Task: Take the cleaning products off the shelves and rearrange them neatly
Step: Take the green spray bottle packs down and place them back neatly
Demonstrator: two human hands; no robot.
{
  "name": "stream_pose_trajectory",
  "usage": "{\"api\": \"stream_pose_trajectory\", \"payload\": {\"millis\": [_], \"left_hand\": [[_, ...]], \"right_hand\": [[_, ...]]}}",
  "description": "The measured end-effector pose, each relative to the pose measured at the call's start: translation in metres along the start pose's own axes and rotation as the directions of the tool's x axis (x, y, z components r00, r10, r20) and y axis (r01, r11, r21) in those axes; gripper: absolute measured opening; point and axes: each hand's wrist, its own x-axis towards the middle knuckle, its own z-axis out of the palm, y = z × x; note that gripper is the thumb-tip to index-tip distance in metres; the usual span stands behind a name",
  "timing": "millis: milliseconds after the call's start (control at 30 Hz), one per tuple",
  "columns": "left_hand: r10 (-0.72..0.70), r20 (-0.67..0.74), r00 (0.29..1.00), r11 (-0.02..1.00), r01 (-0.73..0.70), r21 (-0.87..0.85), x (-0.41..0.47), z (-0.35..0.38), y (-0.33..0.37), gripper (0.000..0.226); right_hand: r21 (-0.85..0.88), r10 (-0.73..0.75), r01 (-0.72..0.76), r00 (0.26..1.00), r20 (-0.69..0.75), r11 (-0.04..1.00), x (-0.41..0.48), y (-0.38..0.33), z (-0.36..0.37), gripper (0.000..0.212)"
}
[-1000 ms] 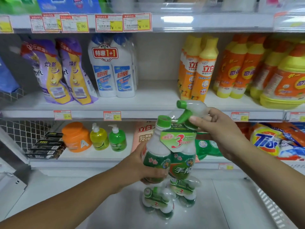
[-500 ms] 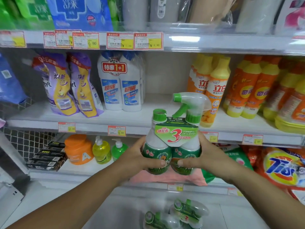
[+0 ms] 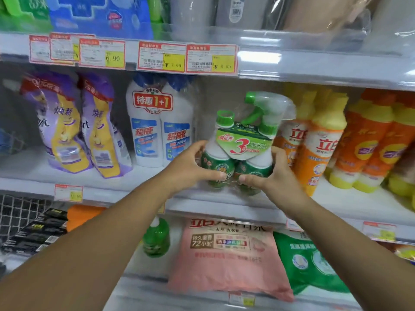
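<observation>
In the gap on the middle shelf (image 3: 157, 176), between white bottles (image 3: 160, 129) and yellow bottles (image 3: 323, 140), my left hand (image 3: 190, 167) and right hand (image 3: 272, 176) have fingers closed around the green spray pack (image 3: 243, 142), whose trigger top may catch and topple the yellow neighbours.

the spray bottle pack (image 3: 241, 151) is glossy plastic under clear, crinkled shrink film, with a smooth printed card collar. the shelf (image 3: 314, 70) edge is shiny clear plastic over paper price tags (image 3: 161, 57). the pink bag (image 3: 226, 259) looks matt and soft.
</observation>
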Motion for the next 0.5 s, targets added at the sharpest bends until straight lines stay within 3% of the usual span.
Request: {"api": "stream_pose_trajectory", "payload": {"millis": [67, 200, 333, 400, 500], "left_hand": [[-0.037, -0.003, 0.999, 0.998, 0.037, -0.045, 0.013, 0.003, -0.014, 0.095], [-0.077, -0.015, 0.997, 0.997, 0.077, -0.020, 0.027, 0.013, -0.030, 0.075], [0.056, -0.105, 0.993, 0.916, -0.010, 0.402, 0.027, 0.007, -0.030, 0.069], [0.085, -0.067, 0.994, 0.802, -0.028, 0.596, 0.016, 0.000, -0.030, 0.079], [0.055, 0.036, 0.998, 0.688, -0.064, 0.723, 0.002, -0.005, -0.043, 0.076]], "right_hand": [[0.022, 0.029, -0.029, 0.999, -0.020, 0.999, 0.012, 0.016, 0.008, 0.079], [0.016, 0.007, -0.007, 1.000, -0.008, 1.000, 0.032, 0.032, 0.018, 0.066], [-0.012, 0.017, -0.017, 1.000, -0.010, 1.000, 0.060, 0.041, 0.023, 0.064], [-0.048, 0.033, -0.035, 0.998, -0.049, 0.998, 0.073, 0.045, 0.027, 0.066], [-0.028, 0.070, -0.072, 0.993, -0.092, 0.997, 0.089, 0.048, 0.034, 0.066]]}}
